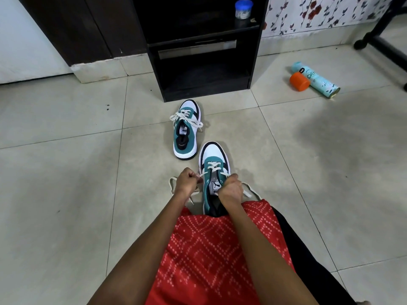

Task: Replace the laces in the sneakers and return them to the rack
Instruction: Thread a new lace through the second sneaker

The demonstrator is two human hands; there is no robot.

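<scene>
While bent over the tiled floor [66, 172], grips the white lace [213, 166] of the near sneaker [214, 158] with both hands, as seen from the head view. Holds one run of it in the left hand [186, 183], fingers curled tight just left of the eyelets. Holds the other run in the right hand [230, 189], clamped the same way over the tongue and the shoe's right edge. Has the two hands apart, one on either side of the tongue. Lets the loose ends trail onto the floor, one looping out past the left wrist, one past the right. Near sneaker teal, white and black, upright on its sole, toe pointing away, heel hidden behind a red patterned garment [209, 249] across the lap. Beyond it and a little to the left, well clear of it, the far sneaker [187, 137], also upright, loosely laced with the ends spread over both sides. Toe just before the base of the black rack [158, 69]; cannot tell whether touching. On an upper shelf of the rack, a small jar with a blue lid [243, 8]. Off to the right on the floor, a pale turquoise spray can [319, 79] on its side, an orange cap [299, 81] right against it.
</scene>
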